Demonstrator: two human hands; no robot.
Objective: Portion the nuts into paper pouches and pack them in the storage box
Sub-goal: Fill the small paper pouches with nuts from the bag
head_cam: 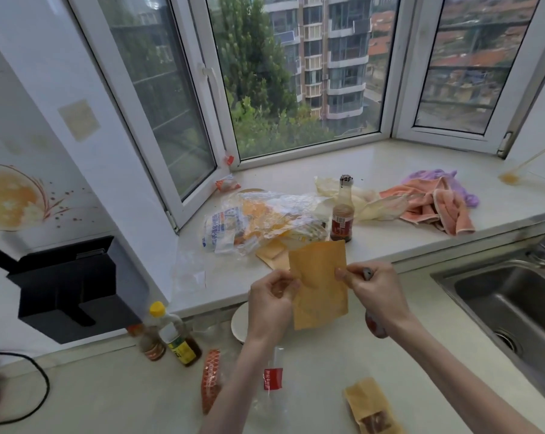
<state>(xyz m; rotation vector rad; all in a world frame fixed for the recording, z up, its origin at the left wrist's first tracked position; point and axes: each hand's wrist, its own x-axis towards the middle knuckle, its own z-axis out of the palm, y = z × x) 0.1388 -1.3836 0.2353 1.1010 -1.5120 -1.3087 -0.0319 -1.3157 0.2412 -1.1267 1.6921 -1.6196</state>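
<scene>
Some things are hard to see. A red thing [375, 324] peeks out from behind the right hand [374, 289], and most of it is hidden, so I cannot tell what it is. A white round dish [238, 324] sits behind the left hand [271, 300], and only its edge shows. A clear bag [272, 383] with a red label lies on the counter [123, 386] between the arms; it is so see-through that its shape is hard to follow. A second pouch [373, 408] lies at the bottom and is cut off by the picture edge. It has a little window with something brown inside. No box can be made out.

Both hands hold one pouch [319, 286] up in the air, over the front edge of the sill [390, 170]. The left hand pinches its left edge. The right hand pinches its right edge. The fingers of both hands are curled tight on the paper. The pouch is plain, tan and flat. It stands almost straight up, tilted a bit. It has a soft dent near the left hand. I cannot tell if the top is open.

On the sill behind it lies a crinkly plastic bag [258, 217] with more tan pouches [274, 255] poking out under it. A brown bottle [342, 211] stands just beside them. Farther right lies a pink cloth [437, 208]. The sink [512, 308] is on the right. Two bottles [170, 336] stand on the left of the counter, near a black box-like thing [67, 286].
</scene>
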